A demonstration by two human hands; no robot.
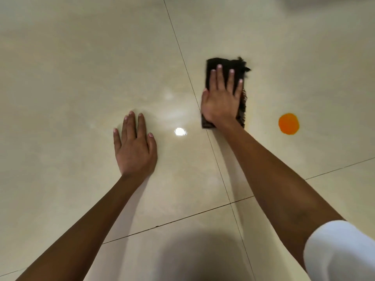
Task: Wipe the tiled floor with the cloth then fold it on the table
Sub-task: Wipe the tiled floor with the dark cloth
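1. The glossy cream tiled floor (71,67) is laid in large tiles parted by thin dark grout lines (182,57) (two cross near the bottom centre).
2. A dark brown, rectangular folded cloth (229,62) lies flat on it, its near corner on a grout line, pressed under the right hand (220,102).
3. The left hand (135,148) rests palm-down on bare tile, apart from the cloth.
4. A round orange spot (288,123) lies to the right of the cloth.

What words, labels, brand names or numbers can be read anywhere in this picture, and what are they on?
None: no text can be read anywhere in the head view.
The dark cloth under the right hand, the tiled floor, the orange spot and the white sleeve bear no writing.
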